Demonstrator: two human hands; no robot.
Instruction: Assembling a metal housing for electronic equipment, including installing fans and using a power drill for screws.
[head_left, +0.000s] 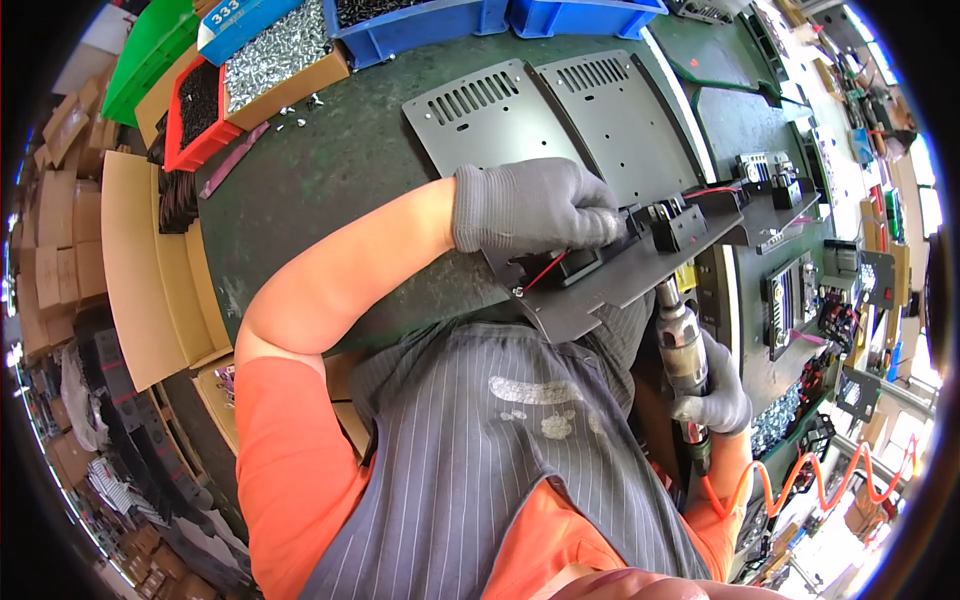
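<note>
Free passage runs over the dark green workbench [300, 185], upper left of centre, between the red bin [208, 140] and the gloved left hand [540, 205]. Blue bins [420, 35] bar the upper edge; slotted metal panels [645, 120] occupy upper centre; a coiled orange hose [768, 490] crosses lower right.

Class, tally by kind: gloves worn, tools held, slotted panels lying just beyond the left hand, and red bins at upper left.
Grey gloves: 2
Handheld tool: 1
Slotted panels: 2
Red bin: 1
Total: 6
</note>
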